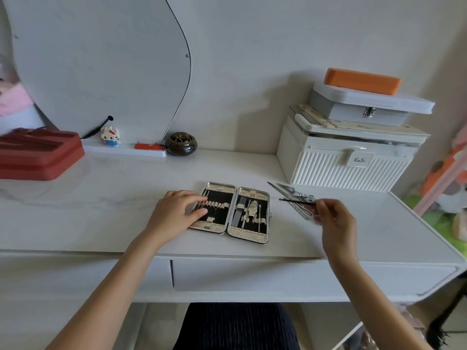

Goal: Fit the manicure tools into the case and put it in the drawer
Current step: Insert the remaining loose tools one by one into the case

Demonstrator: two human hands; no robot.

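Lying open on glossy white desk (101,210): textured metallic case (230,210), black lining. Left hand (174,210) grip spread on it; right hand (333,218) pinching slim dark tool (295,202).

An open manicure case (230,212) lies flat on the white surface (101,198), approx. at its centre. The left half has a row of mostly empty loops; the right half holds a few tools, e.g. a file. The left hand (177,210) rests on the left edge of the case, fingers (199,199) spread over the loops. The right hand (333,218) is raised to the right of the case & pinches a thin dark tool (295,202) that points left. Loose tools (293,195) lie just behind it, near a white ribbed box (341,165). The drawer (278,276) below the surface is closed.
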